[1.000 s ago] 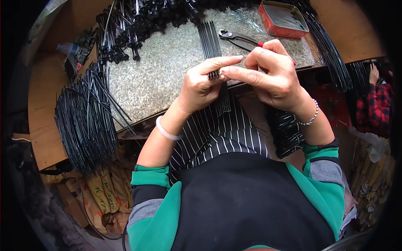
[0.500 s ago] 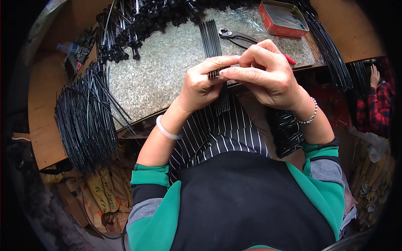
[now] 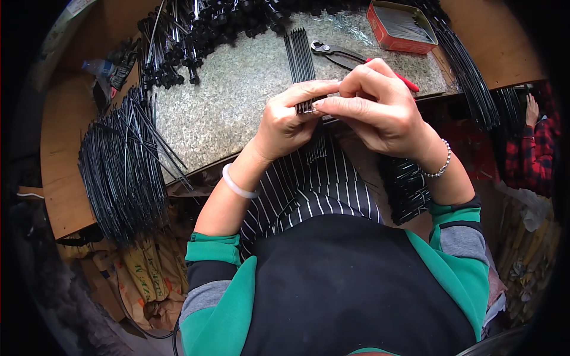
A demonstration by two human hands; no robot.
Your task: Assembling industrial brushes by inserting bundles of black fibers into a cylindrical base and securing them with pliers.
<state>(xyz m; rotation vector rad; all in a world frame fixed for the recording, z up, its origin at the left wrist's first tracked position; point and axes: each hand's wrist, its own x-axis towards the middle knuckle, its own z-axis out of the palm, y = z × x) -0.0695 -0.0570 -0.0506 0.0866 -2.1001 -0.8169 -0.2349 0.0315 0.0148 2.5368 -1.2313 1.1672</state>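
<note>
- Across a brown wooden workbench (image 3: 56,178), topped with a speckled grey stone slab (image 3: 208,113), with a front edge slanting up from lower left to right.
- Hemmed at left by a thick pile of thin, glossy black rods (image 3: 122,172), spilling over the bench edge; along the top by a heap of black-capped dark stems (image 3: 237,15); at upper right by a rectangular red tin (image 3: 404,44) of slim silvery pieces.
- Widest showing of stone between left-hand pile and held bundle; narrower to the right, around black pincers with red grips (image 3: 319,47), partly hidden behind the right hand (image 3: 383,110).
- Flat bundle of slim, pointed black rods (image 3: 301,53): tips above the slab, lower ends past its front edge, over dark striped cloth (image 3: 309,196).
- Left hand (image 3: 290,115): clamped around the bundle's middle, with one digit stretched rightward.
- Right hand: bent inward, with one digit extended to the bundle's side, others curled; cannot tell whether pinching anything small.
</note>
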